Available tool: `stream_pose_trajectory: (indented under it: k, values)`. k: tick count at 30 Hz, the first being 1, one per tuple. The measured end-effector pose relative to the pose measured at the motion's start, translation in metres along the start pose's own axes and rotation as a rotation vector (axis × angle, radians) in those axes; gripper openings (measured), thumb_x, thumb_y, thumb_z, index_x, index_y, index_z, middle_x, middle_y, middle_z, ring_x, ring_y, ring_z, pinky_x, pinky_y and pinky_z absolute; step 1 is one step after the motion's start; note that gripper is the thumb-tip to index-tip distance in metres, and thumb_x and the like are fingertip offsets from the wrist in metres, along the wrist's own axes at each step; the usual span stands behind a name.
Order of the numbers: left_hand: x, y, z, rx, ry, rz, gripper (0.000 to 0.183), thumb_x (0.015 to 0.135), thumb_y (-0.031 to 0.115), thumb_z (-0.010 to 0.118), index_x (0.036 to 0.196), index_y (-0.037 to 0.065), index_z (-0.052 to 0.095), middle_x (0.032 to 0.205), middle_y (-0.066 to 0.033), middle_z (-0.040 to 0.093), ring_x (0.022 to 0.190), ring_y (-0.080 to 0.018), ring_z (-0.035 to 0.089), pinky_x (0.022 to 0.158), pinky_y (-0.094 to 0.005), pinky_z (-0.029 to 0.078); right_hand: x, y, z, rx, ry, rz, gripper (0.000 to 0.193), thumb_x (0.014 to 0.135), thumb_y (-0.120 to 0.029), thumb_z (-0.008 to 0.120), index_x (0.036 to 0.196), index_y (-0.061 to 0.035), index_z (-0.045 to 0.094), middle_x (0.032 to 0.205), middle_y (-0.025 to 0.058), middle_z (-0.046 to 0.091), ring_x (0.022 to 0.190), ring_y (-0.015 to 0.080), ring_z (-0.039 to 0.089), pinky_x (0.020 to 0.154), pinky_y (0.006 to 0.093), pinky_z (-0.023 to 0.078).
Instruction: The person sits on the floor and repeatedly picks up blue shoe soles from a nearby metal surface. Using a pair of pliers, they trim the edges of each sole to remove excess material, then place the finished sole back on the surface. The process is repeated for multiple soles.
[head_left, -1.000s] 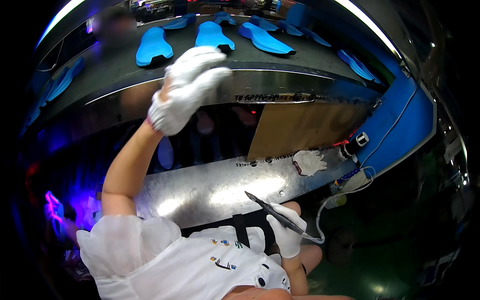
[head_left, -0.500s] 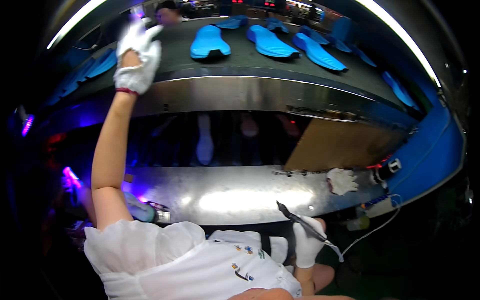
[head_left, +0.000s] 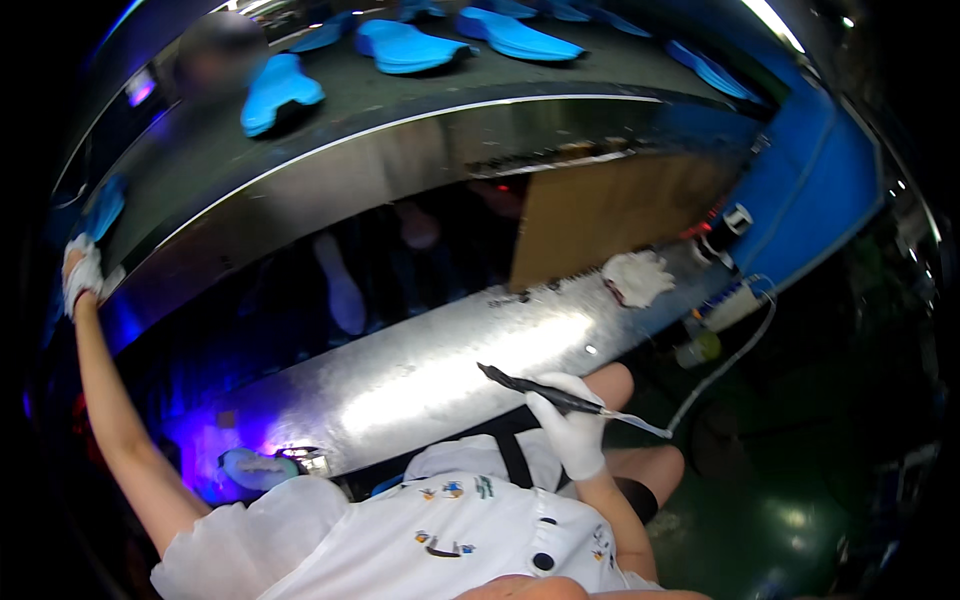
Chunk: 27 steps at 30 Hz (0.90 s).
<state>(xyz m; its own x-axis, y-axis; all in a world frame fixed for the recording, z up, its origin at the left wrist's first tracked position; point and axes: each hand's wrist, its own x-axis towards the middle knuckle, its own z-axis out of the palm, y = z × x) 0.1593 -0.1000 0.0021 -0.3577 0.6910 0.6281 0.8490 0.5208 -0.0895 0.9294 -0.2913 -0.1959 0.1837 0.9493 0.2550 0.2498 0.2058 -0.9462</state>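
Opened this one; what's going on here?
The person's gloved right hand holds a black corded pen-like tool by the metal shelf. The gloved left hand is far left, close to a blue sole; contact is unclear. More blue soles lie on the dark surface; a white glove rests on the shelf.

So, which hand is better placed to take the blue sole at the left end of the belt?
Probably the left hand: it is at the edge of the belt, close to that sole. The right hand is farther away and holds a tool.
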Motion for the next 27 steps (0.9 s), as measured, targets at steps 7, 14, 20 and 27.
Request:
stream_pose_trajectory:
  k: [7,14,20,27]
  values:
    - [-0.153,0.207,-0.127,-1.465,0.223,-0.059,0.031,0.093,0.012,0.062,0.124,0.006,0.061,0.108,-0.0094,0.065,0.101,-0.0174,0.062,0.089,-0.0275,0.050,-0.006,0.022,-0.019,0.340,0.194,0.120,0.021,0.093,-0.010,0.065,0.110,0.0008,0.058,0.089,0.0077,0.067,0.060,0.0058,0.057,0.054,0.0172,0.046]
    - [-0.377,0.390,-0.145,-1.463,0.634,0.730,0.013,0.071,-0.003,0.068,0.077,0.003,0.057,0.097,-0.0201,0.064,0.085,-0.0310,0.061,0.078,-0.0417,0.052,-0.017,0.043,-0.058,0.320,0.553,0.143,0.020,0.088,-0.001,0.065,0.107,0.0026,0.060,0.089,0.0070,0.066,0.058,0.0059,0.058,0.054,0.0168,0.049]
    - [-0.488,0.503,-0.082,-1.760,-0.183,1.079,0.023,0.072,-0.001,0.071,0.089,0.006,0.057,0.110,-0.0180,0.061,0.095,-0.0338,0.062,0.081,-0.0388,0.051,-0.030,0.075,-0.080,0.282,0.736,0.241,0.020,0.088,-0.006,0.067,0.106,0.0017,0.061,0.075,0.0032,0.062,0.055,0.0048,0.051,0.049,0.0174,0.039]
    - [-0.511,0.522,-0.055,-2.022,-1.446,-0.060,0.035,0.091,0.030,0.060,0.118,0.008,0.058,0.140,-0.0186,0.041,0.114,-0.0333,0.054,0.094,-0.0469,0.047,0.050,0.135,-0.051,-0.101,0.410,0.211,0.024,0.083,-0.023,0.072,0.094,-0.0013,0.070,0.074,0.0087,0.067,0.058,0.0192,0.061,0.057,0.0307,0.046]
